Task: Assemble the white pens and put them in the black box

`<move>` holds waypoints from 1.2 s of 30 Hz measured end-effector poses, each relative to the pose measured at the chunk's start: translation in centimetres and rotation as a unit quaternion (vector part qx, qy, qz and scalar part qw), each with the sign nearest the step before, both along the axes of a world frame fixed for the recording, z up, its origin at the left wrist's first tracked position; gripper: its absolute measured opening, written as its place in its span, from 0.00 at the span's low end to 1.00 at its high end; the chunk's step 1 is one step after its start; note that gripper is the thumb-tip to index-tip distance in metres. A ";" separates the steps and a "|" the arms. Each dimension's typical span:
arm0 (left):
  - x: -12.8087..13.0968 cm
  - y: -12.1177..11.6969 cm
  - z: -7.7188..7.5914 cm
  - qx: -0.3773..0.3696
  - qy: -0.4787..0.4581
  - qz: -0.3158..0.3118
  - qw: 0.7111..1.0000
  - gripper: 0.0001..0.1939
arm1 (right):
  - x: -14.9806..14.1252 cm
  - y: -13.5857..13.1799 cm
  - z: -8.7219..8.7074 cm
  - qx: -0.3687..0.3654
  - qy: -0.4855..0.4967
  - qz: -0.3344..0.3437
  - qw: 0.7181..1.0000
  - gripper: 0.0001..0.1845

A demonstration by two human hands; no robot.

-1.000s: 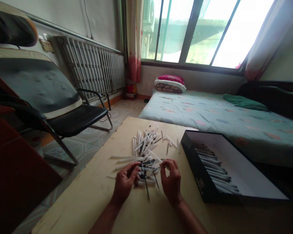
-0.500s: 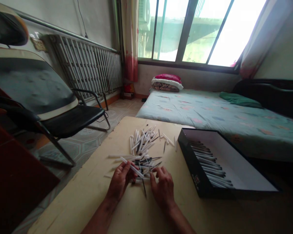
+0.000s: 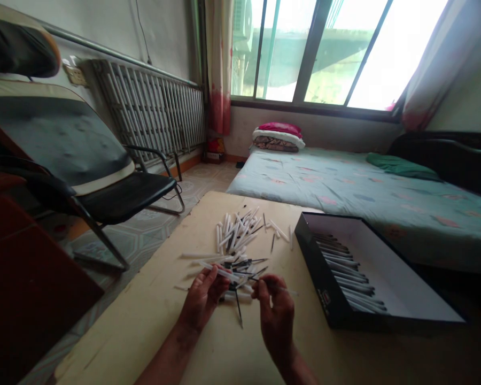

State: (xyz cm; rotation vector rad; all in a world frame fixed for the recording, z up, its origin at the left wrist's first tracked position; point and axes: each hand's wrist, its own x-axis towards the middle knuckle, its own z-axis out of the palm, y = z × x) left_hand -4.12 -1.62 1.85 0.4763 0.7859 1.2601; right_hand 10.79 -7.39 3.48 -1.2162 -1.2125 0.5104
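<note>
My left hand (image 3: 200, 299) pinches a white pen barrel (image 3: 231, 276), which slants down to the right above the table. In the fingers of my right hand (image 3: 278, 310) is a thin pen refill (image 3: 292, 292). Its dark end points left toward the barrel and its pale tail sticks out to the right; the two parts are apart. Under and beyond my hands lies a loose heap of white pen barrels (image 3: 240, 235), mixed with dark refills (image 3: 239, 310) and small black parts.
On the right of the cream table (image 3: 144, 321) stands a black box (image 3: 313, 278) with a row of assembled-looking pens (image 3: 350, 272) inside. A bed (image 3: 324, 176) adjoins the table's far side. To the left is a black folding chair (image 3: 124, 198).
My right hand has picked up a refill and lifted it, turning it toward the barrel. My left hand keeps its barrel. The whole view has shifted slightly.
</note>
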 end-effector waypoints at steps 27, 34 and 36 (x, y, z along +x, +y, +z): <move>0.0 0.3 -0.3 -0.092 -0.112 0.011 0.989 0.06 | -1.1 -1.2 -0.8 0.025 0.031 -0.012 0.999 0.08; 0.0 0.2 -0.1 -0.092 -0.134 -0.006 0.987 0.08 | -1.5 -0.6 -0.7 0.035 -0.038 -0.021 0.998 0.03; -0.3 0.3 0.1 -0.108 -0.166 -0.002 0.980 0.12 | -1.2 -0.4 -0.8 0.023 -0.043 -0.022 0.999 0.04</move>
